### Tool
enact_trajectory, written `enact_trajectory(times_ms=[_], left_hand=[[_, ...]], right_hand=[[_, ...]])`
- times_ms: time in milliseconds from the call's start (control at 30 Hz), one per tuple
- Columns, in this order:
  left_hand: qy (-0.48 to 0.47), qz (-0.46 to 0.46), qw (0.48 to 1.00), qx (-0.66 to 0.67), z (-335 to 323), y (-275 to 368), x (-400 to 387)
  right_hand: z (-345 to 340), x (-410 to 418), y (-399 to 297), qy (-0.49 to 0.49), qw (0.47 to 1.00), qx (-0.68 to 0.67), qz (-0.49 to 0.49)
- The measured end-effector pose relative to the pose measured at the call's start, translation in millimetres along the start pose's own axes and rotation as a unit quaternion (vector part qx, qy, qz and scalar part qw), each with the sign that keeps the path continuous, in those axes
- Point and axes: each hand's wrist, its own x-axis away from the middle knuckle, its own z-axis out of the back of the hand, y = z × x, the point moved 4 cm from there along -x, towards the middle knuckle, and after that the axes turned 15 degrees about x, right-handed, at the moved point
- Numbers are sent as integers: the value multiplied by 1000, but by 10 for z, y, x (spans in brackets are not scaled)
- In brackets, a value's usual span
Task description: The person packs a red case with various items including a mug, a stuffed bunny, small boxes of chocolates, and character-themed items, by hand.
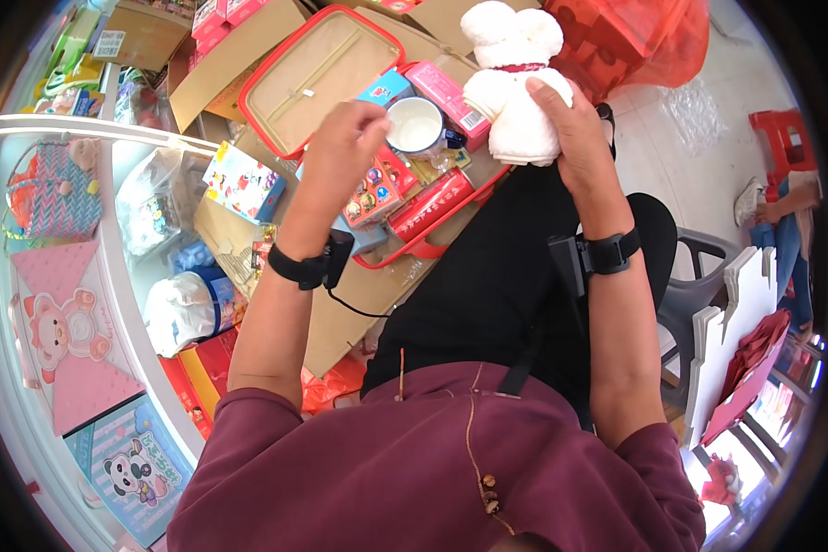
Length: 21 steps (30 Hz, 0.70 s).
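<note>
My right hand [583, 134] grips a white towel folded into a bear shape [524, 124] with a dark red ribbon round its neck. My left hand [341, 148] is raised beside a white enamel-style mug [415, 125] with a dark blue rim, its thumb and fingers bent near each other; whether it touches or holds anything is unclear. The mug stands among boxes in a red-rimmed container [500, 172]. Around it are a pink box [448, 96], a blue box [385, 88], a red patterned box [372, 196] and a red cylinder [431, 203].
A clear lid with a red rim [248, 103] leans behind the container. Cardboard [331, 331] lies under it. A floral box [241, 181] and glass shelving [127, 290] stand left. A red plastic bag [628, 41], a grey chair [707, 252] and another person's legs [786, 241] are at right.
</note>
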Motion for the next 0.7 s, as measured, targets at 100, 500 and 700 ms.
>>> enact_trajectory(times_ms=[100,500,700], left_hand=[[-72,-59,990,-109,-289,-3,54],[-120,177,940,266,-306,246,-170],[-25,204,922,328,-278,100,-93]], right_hand=[[10,3,16,-3,999,30,-15],[-445,48,-70,-128,991,32,19],[-685,77,-40,-168,983,69,33]])
